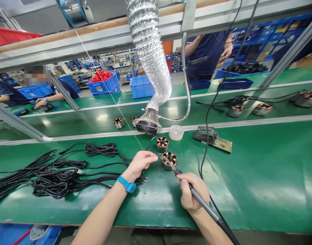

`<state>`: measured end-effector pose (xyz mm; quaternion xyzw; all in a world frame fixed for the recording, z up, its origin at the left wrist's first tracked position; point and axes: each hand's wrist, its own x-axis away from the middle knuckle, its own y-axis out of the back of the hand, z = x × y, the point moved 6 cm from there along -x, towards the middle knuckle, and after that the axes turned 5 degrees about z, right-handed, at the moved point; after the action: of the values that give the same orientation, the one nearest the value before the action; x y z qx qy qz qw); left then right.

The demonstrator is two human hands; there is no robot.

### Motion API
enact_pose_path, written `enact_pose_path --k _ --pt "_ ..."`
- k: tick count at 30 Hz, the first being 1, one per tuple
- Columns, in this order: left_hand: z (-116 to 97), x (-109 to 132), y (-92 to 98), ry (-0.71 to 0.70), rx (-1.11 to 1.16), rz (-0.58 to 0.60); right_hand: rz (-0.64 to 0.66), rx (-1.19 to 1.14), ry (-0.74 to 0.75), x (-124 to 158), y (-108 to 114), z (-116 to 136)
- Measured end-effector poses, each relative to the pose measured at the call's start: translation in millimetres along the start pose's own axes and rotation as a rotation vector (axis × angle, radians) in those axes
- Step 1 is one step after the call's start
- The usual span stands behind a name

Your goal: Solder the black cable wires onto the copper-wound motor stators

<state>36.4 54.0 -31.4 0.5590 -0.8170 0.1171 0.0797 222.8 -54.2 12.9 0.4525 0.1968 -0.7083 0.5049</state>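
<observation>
My right hand [194, 191] is wrapped round a soldering iron [200, 200], whose tip reaches the near motor stator [169, 161], a metal ring with copper windings. At the left edge of that stator, my left hand [143, 164] is closed in a pinch. A thin solder wire [112, 97] runs from a spool [75, 12] overhead down to the left fingers; the pinched end is small and partly hidden. Just behind stands a second stator [162, 144] with a black cable at it. A blue wrist strap [126, 184] circles my left wrist.
Bundles of black cables [56, 180] lie at left. A fume extraction hose [156, 64] hangs above the stators. Behind them sit a tape roll [176, 132] and a soldering iron stand [213, 139]. The iron's cord [205, 149] crosses at right. Other people work across the bench.
</observation>
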Motion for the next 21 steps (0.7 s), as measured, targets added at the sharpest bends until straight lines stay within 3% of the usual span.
enact_pose_path --k 7,15,21 --pt "-0.2 1.4 -2.6 -0.011 -0.024 -0.098 0.011 -0.002 -0.003 2.7 -1.3 -3.3" --pt "-2.9 1.8 -5.8 -0.031 0.063 -0.042 -0.002 0.024 -0.004 0.5 -0.3 -2.8" --pt "-3.1 -0.7 -3.4 -0.053 -0.005 -0.152 -0.009 0.059 -0.003 -1.2 1.1 -1.1"
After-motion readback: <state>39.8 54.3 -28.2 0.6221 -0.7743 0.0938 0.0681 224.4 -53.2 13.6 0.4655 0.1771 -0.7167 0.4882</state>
